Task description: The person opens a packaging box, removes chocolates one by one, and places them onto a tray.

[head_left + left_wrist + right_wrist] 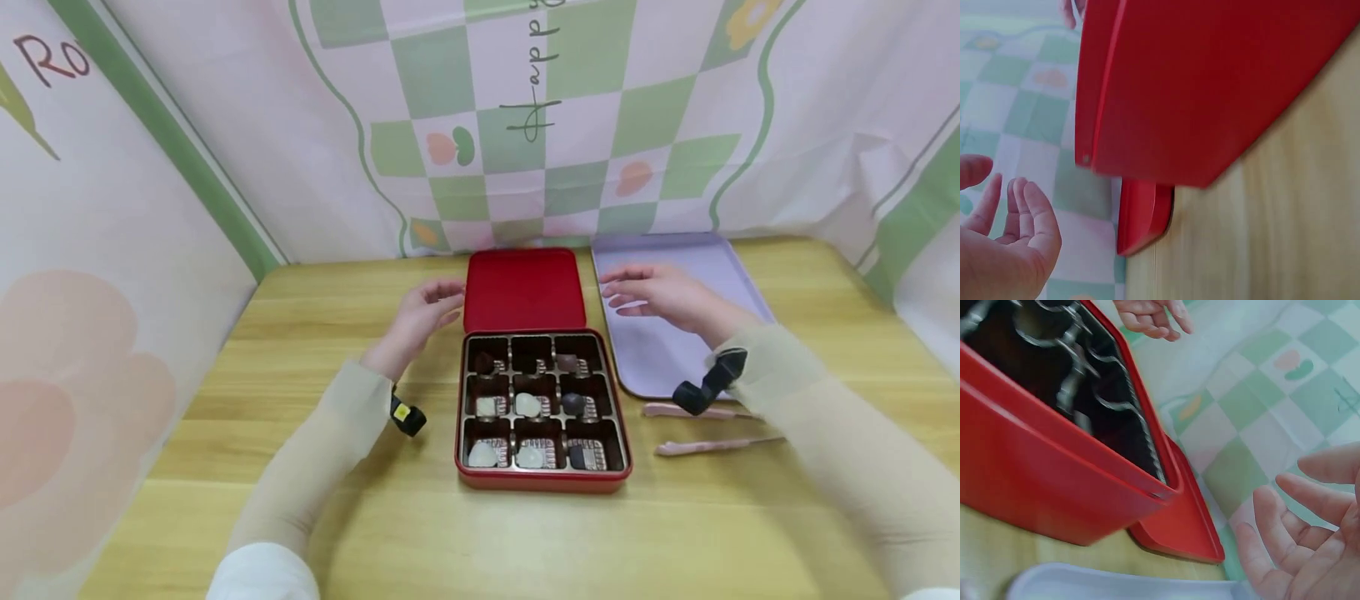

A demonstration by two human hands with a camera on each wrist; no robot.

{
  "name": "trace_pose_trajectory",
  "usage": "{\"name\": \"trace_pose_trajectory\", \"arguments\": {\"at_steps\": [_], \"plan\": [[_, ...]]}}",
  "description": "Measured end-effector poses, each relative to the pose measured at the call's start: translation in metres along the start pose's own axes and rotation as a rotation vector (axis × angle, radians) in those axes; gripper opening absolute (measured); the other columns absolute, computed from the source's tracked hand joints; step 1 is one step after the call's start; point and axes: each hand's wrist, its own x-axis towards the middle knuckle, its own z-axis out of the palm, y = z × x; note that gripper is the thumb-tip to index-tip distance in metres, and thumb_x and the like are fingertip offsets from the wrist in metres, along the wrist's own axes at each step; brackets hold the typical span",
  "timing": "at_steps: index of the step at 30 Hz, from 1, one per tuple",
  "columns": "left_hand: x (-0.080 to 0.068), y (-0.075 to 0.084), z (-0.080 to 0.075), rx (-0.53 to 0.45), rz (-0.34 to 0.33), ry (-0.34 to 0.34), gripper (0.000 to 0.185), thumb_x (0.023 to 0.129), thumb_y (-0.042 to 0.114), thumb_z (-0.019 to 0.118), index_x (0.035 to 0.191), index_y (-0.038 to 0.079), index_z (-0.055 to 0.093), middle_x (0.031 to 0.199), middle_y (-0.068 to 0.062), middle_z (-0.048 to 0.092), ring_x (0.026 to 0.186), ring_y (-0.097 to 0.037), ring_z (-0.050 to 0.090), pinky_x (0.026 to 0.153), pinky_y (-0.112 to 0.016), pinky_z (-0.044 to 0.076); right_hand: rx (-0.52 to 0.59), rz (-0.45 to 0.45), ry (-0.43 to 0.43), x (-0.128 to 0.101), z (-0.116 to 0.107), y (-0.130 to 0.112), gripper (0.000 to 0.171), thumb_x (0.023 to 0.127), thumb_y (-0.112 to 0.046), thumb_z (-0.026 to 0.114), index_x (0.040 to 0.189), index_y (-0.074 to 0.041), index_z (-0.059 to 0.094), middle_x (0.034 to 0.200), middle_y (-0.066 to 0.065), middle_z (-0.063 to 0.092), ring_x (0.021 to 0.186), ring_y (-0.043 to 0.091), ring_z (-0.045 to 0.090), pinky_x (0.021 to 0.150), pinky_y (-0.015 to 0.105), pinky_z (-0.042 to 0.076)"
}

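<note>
A red tin box (pixel 542 479) stands open on the wooden table, its brown insert holding several white and dark chocolates in separate cells. Its red lid (pixel 523 290) lies flat just behind it. My left hand (pixel 429 307) hovers at the lid's left edge with fingers relaxed, holding nothing. My right hand (pixel 654 293) hovers to the lid's right, above the lilac tray (pixel 660 358), fingers spread and empty. The left wrist view shows the box side (pixel 1210 94), the lid (pixel 1141 215) and my loose fingers (pixel 1029 215). In the right wrist view lie the box (pixel 1054 494) and the lid corner (pixel 1179 531).
A pair of pink tongs (pixel 705 429) lies on the table right of the box, in front of the tray. A checked green-and-pink cloth backdrop (pixel 525 125) closes off the back and both sides. Bare wooden tabletop (pixel 525 542) stretches in front of the box.
</note>
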Motion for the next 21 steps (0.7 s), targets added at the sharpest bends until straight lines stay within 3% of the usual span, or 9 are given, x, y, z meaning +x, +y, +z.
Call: {"name": "trace_pose_trajectory", "arguments": {"at_steps": [3,6,13,21], "plan": [[-0.013,-0.001,0.002,0.003,0.031,0.000,0.036,0.092,0.001,0.054,0.127,-0.008,0.050,0.102,0.001,0.058,0.096,-0.009,0.056,0.092,-0.024,0.052,-0.046,-0.015,-0.020,-0.010,0.006,0.001,0.042,0.099,-0.013,0.046,0.131,0.014,0.040,0.091,-0.011,0.061,0.085,0.002,0.061,0.082,0.022,0.056],[-0.026,-0.004,0.003,0.004,0.050,-0.009,0.035,0.092,0.000,0.055,0.126,-0.008,0.051,0.104,0.000,0.059,0.095,-0.009,0.057,0.090,-0.023,0.052,-0.082,-0.025,-0.030,-0.021,0.013,0.003,0.044,0.098,-0.010,0.047,0.131,0.017,0.039,0.094,-0.007,0.061,0.087,0.005,0.062,0.082,0.023,0.056],[-0.053,-0.012,0.002,0.104,0.054,-0.059,0.038,0.090,0.000,0.057,0.127,-0.008,0.051,0.130,-0.025,0.051,0.116,-0.030,0.053,0.098,-0.030,0.049,-0.170,-0.030,-0.044,-0.043,0.025,0.008,0.041,0.097,-0.013,0.049,0.128,0.013,0.045,0.112,0.018,0.061,0.092,0.012,0.063,0.085,0.026,0.056],[-0.076,-0.028,-0.002,0.294,0.003,-0.113,0.047,0.084,0.003,0.066,0.129,0.003,0.053,0.136,-0.016,0.051,0.125,-0.034,0.048,0.102,-0.043,0.046,-0.275,-0.117,-0.050,-0.071,0.030,0.020,0.033,0.097,-0.010,0.048,0.124,0.010,0.052,0.113,0.028,0.061,0.090,0.011,0.066,0.082,0.018,0.053]]}}
